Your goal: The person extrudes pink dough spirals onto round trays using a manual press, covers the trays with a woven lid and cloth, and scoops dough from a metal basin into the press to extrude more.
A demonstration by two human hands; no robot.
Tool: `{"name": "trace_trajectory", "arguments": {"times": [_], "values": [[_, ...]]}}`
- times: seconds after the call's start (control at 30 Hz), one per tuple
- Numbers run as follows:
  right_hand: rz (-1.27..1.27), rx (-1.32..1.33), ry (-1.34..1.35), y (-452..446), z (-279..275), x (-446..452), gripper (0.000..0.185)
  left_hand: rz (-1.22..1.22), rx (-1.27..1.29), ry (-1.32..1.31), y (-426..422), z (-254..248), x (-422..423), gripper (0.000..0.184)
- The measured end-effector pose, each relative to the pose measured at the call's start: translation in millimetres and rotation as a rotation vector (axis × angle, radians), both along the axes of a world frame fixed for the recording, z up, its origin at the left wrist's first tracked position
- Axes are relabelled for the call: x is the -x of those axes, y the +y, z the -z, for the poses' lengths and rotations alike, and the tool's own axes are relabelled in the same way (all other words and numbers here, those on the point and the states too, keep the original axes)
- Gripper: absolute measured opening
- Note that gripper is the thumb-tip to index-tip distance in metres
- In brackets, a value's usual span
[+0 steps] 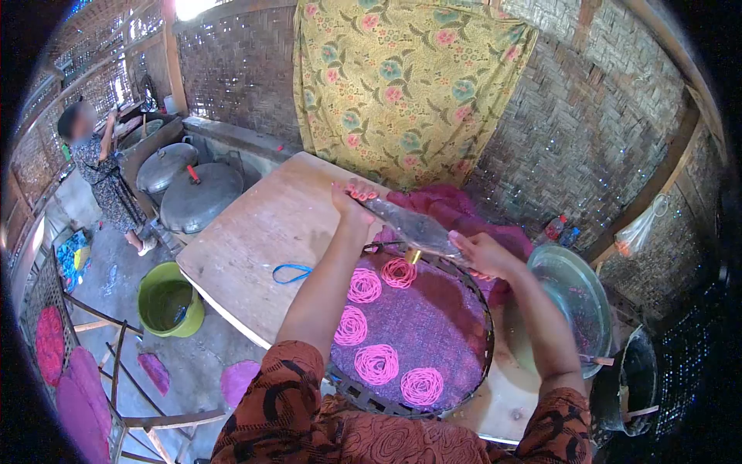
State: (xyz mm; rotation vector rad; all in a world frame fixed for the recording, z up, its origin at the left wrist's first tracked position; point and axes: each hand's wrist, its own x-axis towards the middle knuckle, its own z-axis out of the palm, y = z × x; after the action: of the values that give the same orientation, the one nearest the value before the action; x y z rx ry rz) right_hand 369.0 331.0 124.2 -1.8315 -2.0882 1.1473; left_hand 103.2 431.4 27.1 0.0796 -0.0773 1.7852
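Observation:
My left hand (354, 193) and my right hand (481, 255) are closed around opposite ends of a dark, flat, plank-like hand press (413, 226). Below its middle projects a short brass cylinder (413, 255), over the far part of a round woven tray. A redder coil of strands (399, 272) lies just beneath the cylinder. Several bright pink coils, such as the nearest pink coil (423, 386), rest on the tray's purple-stained mesh. The tray's dark rim (491, 332) shows on the right; my left arm covers part of its left side.
The tray sits on a wooden table (255, 224) with a blue loop (291, 273). Magenta cloth (437, 203) lies behind. A clear basin (572, 298) stands right, a green bucket (171, 299) left. Large lidded pots (202, 197) and another person (104, 166) are at far left.

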Motion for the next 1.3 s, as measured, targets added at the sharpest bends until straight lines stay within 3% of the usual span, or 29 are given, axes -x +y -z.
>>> {"name": "trace_trajectory", "arguments": {"times": [0.23,0.33,0.4,0.47,0.57,0.63,0.67,0.7,0.8,0.87,0.93,0.97,1.03,1.17,1.3], "values": [[-0.059,0.097,0.150,-1.7,40.2,25.4,0.063,-0.022,0.003,0.142,-9.0,19.4,49.5,0.051],[-0.085,0.286,0.333,-10.1,18.7,27.7,0.063,-0.187,0.028,0.297,-39.0,-20.2,57.0,0.051],[-0.198,0.482,0.550,-18.7,-5.8,17.4,0.064,-0.146,-0.053,0.401,-91.1,-85.2,50.1,0.057],[-0.250,0.480,0.605,-40.4,-33.2,10.9,0.065,-0.217,-0.071,0.737,-151.4,-120.3,28.8,0.058],[-0.404,0.478,0.656,-70.6,-61.2,5.2,0.065,-0.237,-0.342,1.940,-219.0,-98.5,26.4,0.051],[-0.602,-0.107,0.564,-85.3,-58.0,12.7,0.059,-0.539,-0.504,2.392,-250.4,-59.0,19.3,0.054],[-0.534,0.066,0.538,-80.8,-58.1,8.6,0.042,-0.941,-0.650,2.486,-256.3,-34.0,16.1,0.055],[-0.528,0.058,0.544,-70.9,-40.9,7.7,0.042,-0.943,-0.665,2.486,-271.0,-13.4,20.7,0.055],[-0.341,-0.270,0.386,-12.1,55.0,6.5,0.025,-0.432,0.137,2.131,-312.6,18.1,45.0,0.035],[-0.311,-0.327,0.282,9.6,108.5,5.9,0.021,-0.606,0.359,1.856,-331.6,20.3,66.3,0.027],[-0.291,-0.565,-0.057,21.0,140.3,11.7,0.030,-0.556,0.673,1.881,-348.9,48.7,108.0,0.024],[-0.296,-0.575,-0.053,23.5,150.6,14.8,0.030,-0.570,0.673,1.880,-357.2,33.5,107.1,0.024],[-0.170,-0.734,-0.052,27.4,167.8,19.2,0.032,-0.656,0.737,1.374,-382.0,3.8,106.0,0.018],[-0.154,-0.626,0.104,36.2,170.9,27.3,0.032,-0.822,0.911,1.424,-407.4,25.1,126.7,0.017],[-0.174,-0.687,-0.088,33.9,167.3,29.8,0.025,-0.815,0.977,1.425,-413.1,21.6,118.6,0.017]]}}
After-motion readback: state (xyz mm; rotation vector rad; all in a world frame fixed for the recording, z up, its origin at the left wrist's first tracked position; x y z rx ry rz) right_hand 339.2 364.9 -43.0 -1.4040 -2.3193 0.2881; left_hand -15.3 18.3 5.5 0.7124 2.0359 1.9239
